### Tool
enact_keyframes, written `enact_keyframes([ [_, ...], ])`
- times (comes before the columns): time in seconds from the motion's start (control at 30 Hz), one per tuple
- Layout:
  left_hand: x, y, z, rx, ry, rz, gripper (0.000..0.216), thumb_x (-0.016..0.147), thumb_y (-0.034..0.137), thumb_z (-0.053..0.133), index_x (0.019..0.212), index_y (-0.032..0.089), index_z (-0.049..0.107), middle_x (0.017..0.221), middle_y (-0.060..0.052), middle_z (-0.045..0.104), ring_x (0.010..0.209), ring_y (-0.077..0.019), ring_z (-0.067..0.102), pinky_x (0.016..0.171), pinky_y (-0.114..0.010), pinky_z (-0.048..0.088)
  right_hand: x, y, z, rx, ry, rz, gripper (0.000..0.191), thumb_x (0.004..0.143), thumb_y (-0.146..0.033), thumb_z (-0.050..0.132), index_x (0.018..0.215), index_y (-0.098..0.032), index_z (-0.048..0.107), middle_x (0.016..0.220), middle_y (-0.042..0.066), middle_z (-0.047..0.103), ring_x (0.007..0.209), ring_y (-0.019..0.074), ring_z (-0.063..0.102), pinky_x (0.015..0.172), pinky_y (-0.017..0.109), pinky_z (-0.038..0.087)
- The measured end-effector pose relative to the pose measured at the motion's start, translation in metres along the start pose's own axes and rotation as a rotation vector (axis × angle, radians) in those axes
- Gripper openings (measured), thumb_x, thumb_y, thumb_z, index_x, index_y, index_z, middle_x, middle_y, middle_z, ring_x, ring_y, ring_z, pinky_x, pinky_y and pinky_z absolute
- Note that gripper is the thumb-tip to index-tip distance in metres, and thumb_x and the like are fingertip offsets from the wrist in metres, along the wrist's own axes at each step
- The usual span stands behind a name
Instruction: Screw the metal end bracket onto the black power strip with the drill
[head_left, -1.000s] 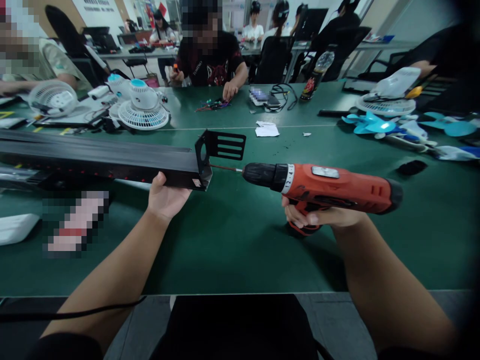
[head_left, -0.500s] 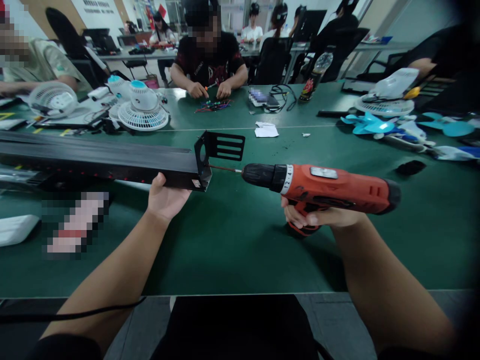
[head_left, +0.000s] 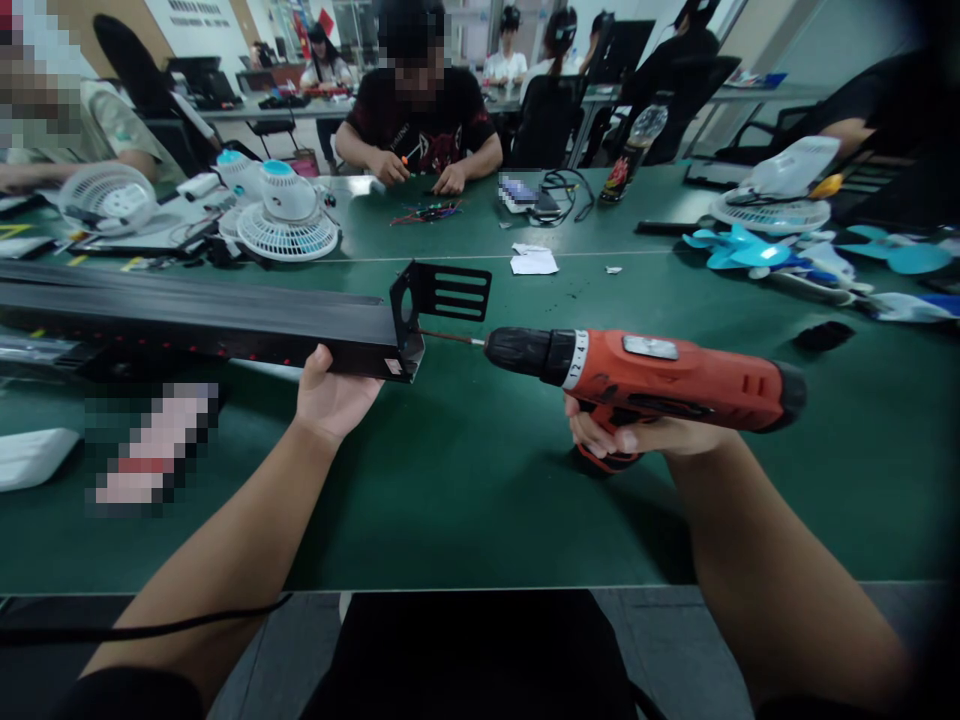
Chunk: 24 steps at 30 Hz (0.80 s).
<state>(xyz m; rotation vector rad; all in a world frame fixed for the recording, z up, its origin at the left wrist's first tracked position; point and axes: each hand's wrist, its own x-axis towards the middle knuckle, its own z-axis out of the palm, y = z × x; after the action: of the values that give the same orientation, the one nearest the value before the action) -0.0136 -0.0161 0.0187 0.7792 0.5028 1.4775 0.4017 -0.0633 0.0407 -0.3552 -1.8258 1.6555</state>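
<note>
A long black metal rail (head_left: 225,315) reaches in from the left, and my left hand (head_left: 337,395) grips its underside near the right end, thumb on the front side. At that end stands a black slotted bracket (head_left: 452,292) with a round hole in its upright plate. My right hand (head_left: 607,430) is closed around the handle of an orange and black cordless drill (head_left: 675,375), which points left. Its long thin bit (head_left: 448,337) meets the bracket and rail end low down; the exact contact at the tip is too small to make out.
Fan parts (head_left: 289,225) lie at the back left, blue fan blades (head_left: 739,248) at the right. A bottle (head_left: 630,155), white paper (head_left: 534,261) and thin wires (head_left: 427,212) are on the green table (head_left: 480,500). A co-worker (head_left: 420,120) sits opposite. A blurred-out flat object (head_left: 157,445) lies left.
My hands, the drill and the rail stay almost in place; the drill's rear tips very slightly down. Across the table, the co-worker's hand has shifted a little to the left.
</note>
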Motion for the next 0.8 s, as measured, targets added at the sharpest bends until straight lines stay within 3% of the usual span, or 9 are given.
enact_keyframes([
  [0.5, -0.0007, 0.0000, -0.0010, 0.001, 0.007, -0.008, 0.057, 0.083, 0.052, 0.099, 0.133, 0.032, 0.080, 0.141, -0.006, 0.085, 0.158, -0.0377, 0.063, 0.115, -0.046, 0.066, 0.0000, 0.0015, 0.0019, 0.004, 0.004, -0.001, 0.047, 0.103, -0.043, 0.088, 0.142, -0.019, 0.072, 0.080, -0.002, 0.072, 0.065, 0.0133, 0.069, 0.073, 0.031, 0.067],
  [0.8, -0.0018, 0.0016, 0.0036, 0.013, 0.014, -0.014, 0.067, 0.080, 0.053, 0.102, 0.139, 0.031, 0.077, 0.141, -0.007, 0.085, 0.162, -0.0371, 0.058, 0.116, -0.044, 0.065, 0.0000, 0.0011, 0.0005, 0.003, -0.005, -0.006, 0.047, 0.104, -0.043, 0.087, 0.141, -0.020, 0.073, 0.080, -0.002, 0.072, 0.065, 0.0144, 0.070, 0.074, 0.032, 0.068],
])
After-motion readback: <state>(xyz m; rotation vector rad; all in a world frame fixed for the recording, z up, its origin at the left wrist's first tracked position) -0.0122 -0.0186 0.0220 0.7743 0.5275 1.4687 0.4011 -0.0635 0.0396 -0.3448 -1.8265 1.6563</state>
